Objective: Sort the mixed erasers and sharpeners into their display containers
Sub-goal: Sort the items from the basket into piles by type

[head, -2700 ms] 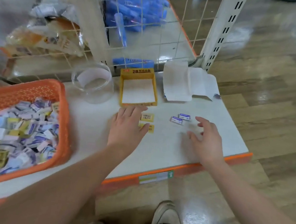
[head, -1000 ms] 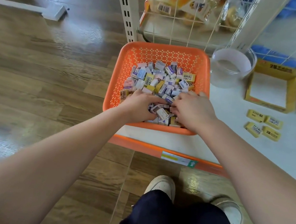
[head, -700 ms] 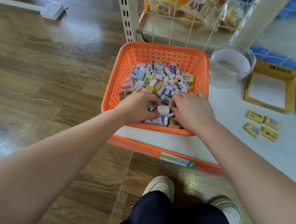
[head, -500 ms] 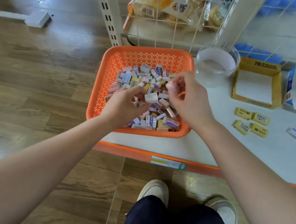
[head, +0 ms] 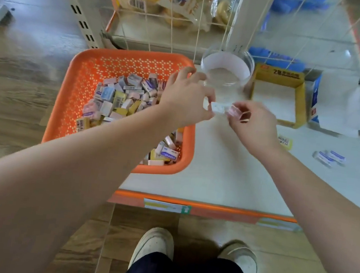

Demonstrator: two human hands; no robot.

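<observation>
A white eraser (head: 218,107) is pinched in the left hand (head: 186,98) grip, a pink eraser (head: 235,111) in the right hand (head: 253,125) (both blurred), over the white worktop (head: 226,176).

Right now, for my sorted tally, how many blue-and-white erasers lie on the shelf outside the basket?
2: one blue-and-white eraser nearer the front edge of the shelf, the other just behind it, both right of the right hand. More may lie beyond the frame.
</observation>
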